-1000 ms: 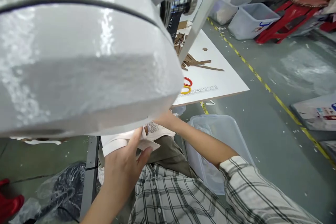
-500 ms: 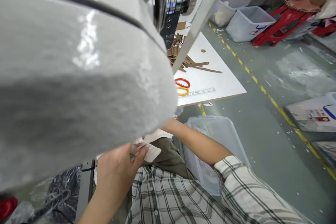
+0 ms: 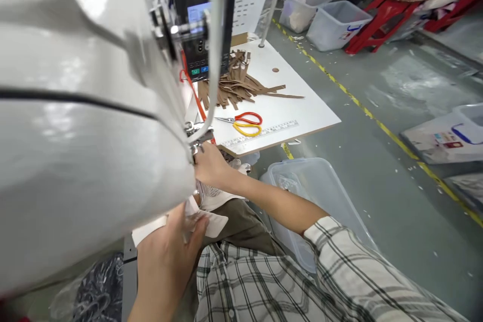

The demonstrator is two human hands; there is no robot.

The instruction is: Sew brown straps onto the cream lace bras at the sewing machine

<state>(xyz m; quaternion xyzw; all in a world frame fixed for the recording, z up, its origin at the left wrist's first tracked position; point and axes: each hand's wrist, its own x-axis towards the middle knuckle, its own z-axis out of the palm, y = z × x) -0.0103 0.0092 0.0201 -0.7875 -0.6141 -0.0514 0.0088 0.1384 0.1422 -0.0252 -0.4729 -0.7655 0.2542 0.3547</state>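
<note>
A large white sewing machine head [image 3: 86,171] fills the left of the view and covers part of both hands. Below its rounded end, my left hand [image 3: 166,246] pinches a pale pinkish-white fabric piece [image 3: 216,224] between thumb and fingers, and a flap of it sticks out to the right over the lap. My right hand [image 3: 213,165] reaches in beside the metal parts at the machine's working end. Its fingertips are hidden behind the machine, so what they hold cannot be seen. More pale cloth with a mesh-like part lies under the right wrist.
On the white table [image 3: 313,113] lie red-and-yellow scissors [image 3: 248,125], a clear ruler [image 3: 281,126] and a heap of brown strips [image 3: 237,85]. A dark control panel [image 3: 222,25] stands behind. A translucent bin [image 3: 324,176] sits by my right leg; more bins [image 3: 335,25] and a red stool [image 3: 373,25] stand farther off.
The view has shifted, so the machine head covers less and the scissors, strips and panel show more. My right hand has come into sight at the machine. My left hand keeps hold of the fabric.
</note>
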